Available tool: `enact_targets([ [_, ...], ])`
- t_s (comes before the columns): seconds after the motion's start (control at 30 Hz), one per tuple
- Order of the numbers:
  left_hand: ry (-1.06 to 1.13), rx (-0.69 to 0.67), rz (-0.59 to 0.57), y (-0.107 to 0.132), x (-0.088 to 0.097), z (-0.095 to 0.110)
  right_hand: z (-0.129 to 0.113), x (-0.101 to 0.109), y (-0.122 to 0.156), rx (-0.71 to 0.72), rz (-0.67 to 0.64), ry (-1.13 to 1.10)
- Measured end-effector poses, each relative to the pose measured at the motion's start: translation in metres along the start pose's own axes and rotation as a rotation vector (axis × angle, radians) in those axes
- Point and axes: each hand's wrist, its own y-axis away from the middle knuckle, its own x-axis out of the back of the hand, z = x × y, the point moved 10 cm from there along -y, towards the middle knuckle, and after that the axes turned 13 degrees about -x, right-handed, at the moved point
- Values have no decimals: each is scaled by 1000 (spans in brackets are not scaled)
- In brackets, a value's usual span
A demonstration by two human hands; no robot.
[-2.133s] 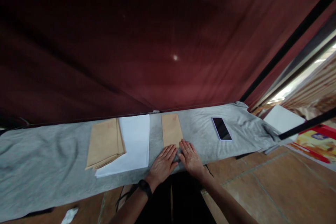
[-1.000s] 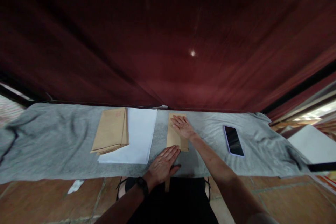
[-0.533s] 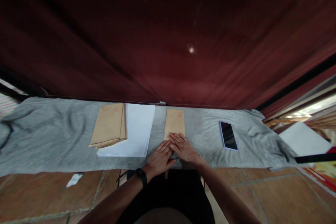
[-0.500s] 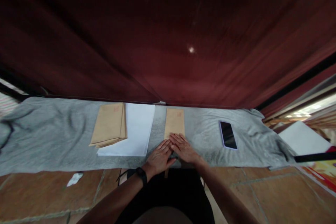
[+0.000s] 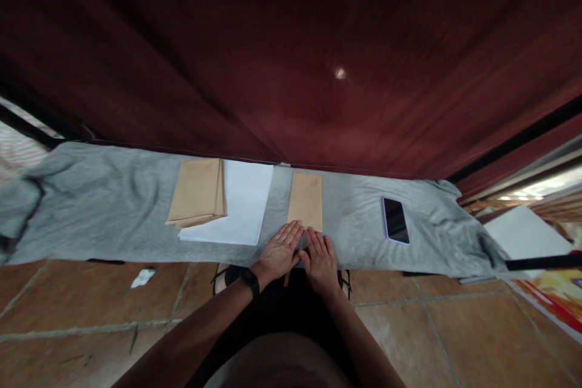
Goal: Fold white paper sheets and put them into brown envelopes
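A single brown paper envelope point(image 5: 305, 197) with a small red mark near its top right corner lies upright on the grey cloth in front of me. My left hand point(image 5: 280, 250) rests flat over its lower left edge, fingers stretched out. Beside it, my right hand point(image 5: 321, 259) lies with straight fingers on the lower right part. The two thumbs nearly meet, and both palms hide the near end of the envelope. To the left, a stack of brown envelopes point(image 5: 195, 191) sits partly on top of white paper sheets point(image 5: 245, 203).
A phone with a pale purple case point(image 5: 396, 220) lies at the right on the grey cloth point(image 5: 354, 206). Behind rises a dark red curtain-like surface point(image 5: 273, 85). A crumpled white scrap point(image 5: 142, 277) is on the tiled floor. A white sheet point(image 5: 522, 233) lies at the far right.
My hands, formerly overlapping at the fingers, have come apart to either side of the envelope. My right hand has moved down and right. The view has shifted slightly.
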Motion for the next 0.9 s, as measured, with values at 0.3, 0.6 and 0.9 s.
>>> enact_targets([
  [0.3,-104,142,43,5,7,3,23,3,1,-128,66,53],
  [0.6,-140,197,-37,3,3,6,15,3,-6,-125,58,35],
  [0.9,-93,217,-2,4,6,7,5,-9,-11,-134,17,8],
])
